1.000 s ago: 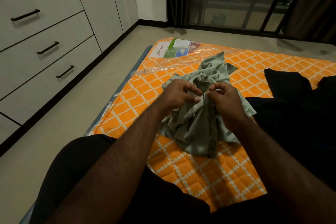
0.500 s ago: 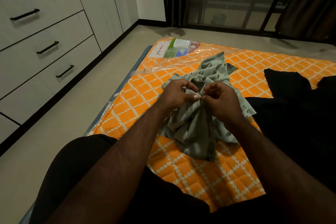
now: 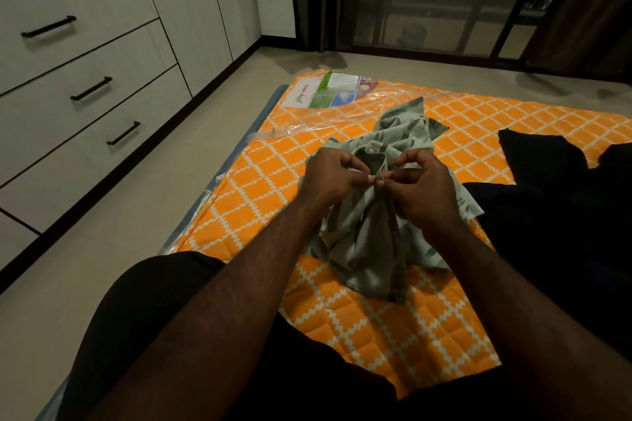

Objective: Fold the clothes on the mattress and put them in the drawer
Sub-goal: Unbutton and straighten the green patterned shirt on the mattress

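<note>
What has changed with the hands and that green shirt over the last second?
Very little. The left hand and right hand brought their fingertips together on the green shirt, pinching its front edge just below the collar, which now shows open between them. The cloth beneath bunched narrower. The black clothes, mattress and closed drawers stayed put.

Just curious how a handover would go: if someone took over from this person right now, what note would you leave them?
The left hand pinches the front edge of the green shirt just below the collar.
The right hand pinches the same edge from the other side, seemingly working a button.
The green shirt lies bunched on the orange mattress, with the dark clothes to its right.
Done: nothing folded.
Left: fold everything, then open one of the drawers, all shut, and put it in.
</note>
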Demonstrator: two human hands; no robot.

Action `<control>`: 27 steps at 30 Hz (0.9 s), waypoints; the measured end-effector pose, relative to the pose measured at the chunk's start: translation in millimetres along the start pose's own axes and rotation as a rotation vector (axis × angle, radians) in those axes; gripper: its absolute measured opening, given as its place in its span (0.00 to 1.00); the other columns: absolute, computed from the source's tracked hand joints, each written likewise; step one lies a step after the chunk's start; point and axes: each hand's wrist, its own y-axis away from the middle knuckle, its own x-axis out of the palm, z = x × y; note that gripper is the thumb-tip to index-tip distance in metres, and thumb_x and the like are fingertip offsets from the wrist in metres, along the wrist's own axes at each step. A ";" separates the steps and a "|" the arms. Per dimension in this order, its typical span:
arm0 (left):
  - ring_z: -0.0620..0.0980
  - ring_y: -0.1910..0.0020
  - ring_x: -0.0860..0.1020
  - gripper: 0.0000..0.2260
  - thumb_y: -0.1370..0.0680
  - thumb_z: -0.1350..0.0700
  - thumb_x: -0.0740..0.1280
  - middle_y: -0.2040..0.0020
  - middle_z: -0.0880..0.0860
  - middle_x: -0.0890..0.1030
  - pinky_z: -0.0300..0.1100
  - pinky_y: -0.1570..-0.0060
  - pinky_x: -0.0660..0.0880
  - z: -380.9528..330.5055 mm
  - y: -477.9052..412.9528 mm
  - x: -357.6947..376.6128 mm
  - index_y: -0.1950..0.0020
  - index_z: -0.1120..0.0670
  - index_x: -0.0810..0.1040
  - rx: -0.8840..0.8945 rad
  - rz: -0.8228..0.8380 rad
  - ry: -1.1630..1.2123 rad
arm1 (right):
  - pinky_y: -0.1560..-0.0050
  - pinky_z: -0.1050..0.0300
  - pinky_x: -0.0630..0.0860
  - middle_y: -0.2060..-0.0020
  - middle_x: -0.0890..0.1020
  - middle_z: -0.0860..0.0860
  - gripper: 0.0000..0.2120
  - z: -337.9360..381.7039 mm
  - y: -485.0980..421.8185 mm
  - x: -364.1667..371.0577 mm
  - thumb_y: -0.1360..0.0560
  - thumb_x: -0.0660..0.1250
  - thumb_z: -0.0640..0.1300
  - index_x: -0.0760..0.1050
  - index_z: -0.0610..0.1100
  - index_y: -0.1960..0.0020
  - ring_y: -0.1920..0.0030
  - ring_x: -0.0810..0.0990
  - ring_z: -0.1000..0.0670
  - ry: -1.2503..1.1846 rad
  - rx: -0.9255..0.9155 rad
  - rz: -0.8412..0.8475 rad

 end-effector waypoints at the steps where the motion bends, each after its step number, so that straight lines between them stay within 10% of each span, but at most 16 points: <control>1: 0.35 0.70 0.77 0.06 0.31 0.58 0.81 0.68 0.43 0.82 0.33 0.66 0.71 0.4 0.0 -0.5 0.57 0.55 0.88 0.010 0.018 -0.014 | 0.64 0.58 0.77 0.57 0.87 0.48 0.17 -1.0 -0.2 0.7 0.29 0.78 0.36 0.74 0.49 0.48 0.57 0.87 0.50 0.013 -0.003 -0.002; 12: 0.45 0.47 0.83 0.05 0.24 0.58 0.74 0.50 0.48 0.86 0.51 0.42 0.80 3.0 -1.8 2.3 0.49 0.53 0.86 0.113 0.175 0.027 | 0.54 0.50 0.81 0.56 0.83 0.44 0.14 -15.2 -6.9 3.0 0.23 0.72 0.36 0.68 0.48 0.49 0.55 0.83 0.48 0.024 -0.011 -0.074; 27: 0.46 0.51 0.80 0.02 0.21 0.54 0.72 0.54 0.47 0.83 0.44 0.51 0.76 -0.6 -3.1 4.4 0.53 0.50 0.82 0.173 0.191 -0.172 | 0.55 0.55 0.75 0.56 0.79 0.50 0.10 -10.7 -4.2 6.1 0.21 0.69 0.36 0.69 0.43 0.45 0.57 0.77 0.53 0.114 -0.039 0.000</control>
